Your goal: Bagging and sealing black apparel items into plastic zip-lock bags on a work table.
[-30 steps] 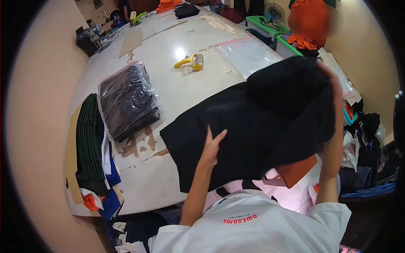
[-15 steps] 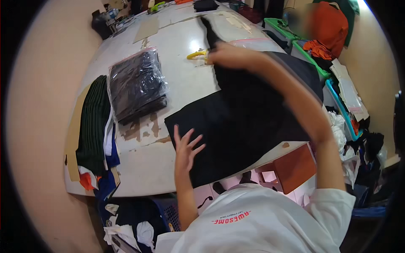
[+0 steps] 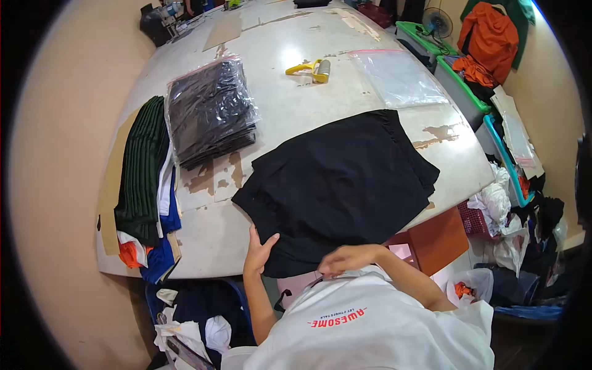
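Observation:
A black garment point(image 3: 336, 182) with gathered edges lies spread on the white worktable point(image 3: 203, 237), reaching its near edge. My left hand point(image 3: 259, 253) pinches the garment's near left corner, thumb on top. My right hand point(image 3: 345, 259), slightly blurred, is at the near edge beside my white shirt, fingers curled; what they hold is hidden. Beyond the garment are a bagged stack of dark cloth point(image 3: 209, 111), a yellow-handled roller point(image 3: 317, 71) and a clear plastic bag point(image 3: 398, 77). At left, folded green pleated pieces point(image 3: 139, 179) lie on cardboard point(image 3: 117, 185) with white and blue cloth.
Green bins point(image 3: 459, 80) and a turquoise bin point(image 3: 493, 142) line the right, below hanging orange clothing point(image 3: 490, 34) and beside a fan point(image 3: 435, 24). An orange-brown wooden piece point(image 3: 435, 243), loose cloth and bags point(image 3: 496, 203) sit by the right edge; a blue basket of cloth point(image 3: 203, 311) is below.
The black garment has been laid down flatter, uncovering the clear bag. My right hand has swept back from across the table to the near edge; my left hand's spread fingers have closed on the corner.

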Demonstrator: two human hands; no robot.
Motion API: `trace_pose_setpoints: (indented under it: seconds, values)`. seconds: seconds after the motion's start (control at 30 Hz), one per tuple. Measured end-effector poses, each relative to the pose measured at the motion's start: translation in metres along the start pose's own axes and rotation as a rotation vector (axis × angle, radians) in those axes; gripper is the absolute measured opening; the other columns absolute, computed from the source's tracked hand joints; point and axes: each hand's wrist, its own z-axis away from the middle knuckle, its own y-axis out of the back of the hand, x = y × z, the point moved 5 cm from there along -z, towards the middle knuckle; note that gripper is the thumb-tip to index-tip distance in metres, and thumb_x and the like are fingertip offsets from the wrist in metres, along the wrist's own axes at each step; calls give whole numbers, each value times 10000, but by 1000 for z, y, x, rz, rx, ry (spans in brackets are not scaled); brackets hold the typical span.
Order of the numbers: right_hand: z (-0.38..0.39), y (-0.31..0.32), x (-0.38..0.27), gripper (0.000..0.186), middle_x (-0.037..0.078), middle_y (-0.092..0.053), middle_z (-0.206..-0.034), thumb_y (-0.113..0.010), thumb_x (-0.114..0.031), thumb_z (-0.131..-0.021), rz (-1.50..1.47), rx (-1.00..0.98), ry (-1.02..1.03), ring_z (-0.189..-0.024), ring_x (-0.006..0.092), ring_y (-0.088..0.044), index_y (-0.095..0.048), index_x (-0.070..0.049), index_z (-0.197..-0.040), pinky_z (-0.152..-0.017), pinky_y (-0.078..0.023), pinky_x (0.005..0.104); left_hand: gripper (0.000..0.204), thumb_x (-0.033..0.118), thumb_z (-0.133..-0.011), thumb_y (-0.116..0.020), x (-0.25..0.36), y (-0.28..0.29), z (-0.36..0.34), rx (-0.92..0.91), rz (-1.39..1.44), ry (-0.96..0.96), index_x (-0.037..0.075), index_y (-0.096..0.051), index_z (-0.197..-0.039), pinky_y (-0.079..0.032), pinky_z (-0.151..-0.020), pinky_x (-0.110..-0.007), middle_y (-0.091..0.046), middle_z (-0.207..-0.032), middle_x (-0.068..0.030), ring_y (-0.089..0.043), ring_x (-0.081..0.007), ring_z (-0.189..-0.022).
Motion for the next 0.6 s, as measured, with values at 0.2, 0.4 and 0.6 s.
trace_pose_setpoints:
  seconds: [0.2,0.4,0.6]
  values:
    - [15,-2,73,690,151,-429,-1201,-495,-464,-803,-583,452,-13,-1072,232,-452,-322,33,-1249,-877,-381,303,574,-13,-756,-525,87,-12,14,-143,267,-136,-11,-266,-1268,-269,-960,-279,-400,-1220,-107,-391,-186,-1109]
    - [94,63,97,277,62,-590,-953,-521,-288,-821,-1280,1338,678,-829,191,-596,-511,-74,-996,-650,-517,347,565,24,-764,-511,124,-5,15,-104,268,-270,-62,-264,-1265,-242,-971,-268,-380,-1245,-129,-375,-196,-1129]
    - [131,120,121,207,98,-607,-857,-568,-88,-769,-1223,1477,432,-724,202,-617,-519,-18,-957,-555,-538,300,523,51,-771,-490,138,-14,-12,-96,273,-266,-63,-305,-1247,-272,-951,-264,-413,-1216,-123,-402,-188,-1103]
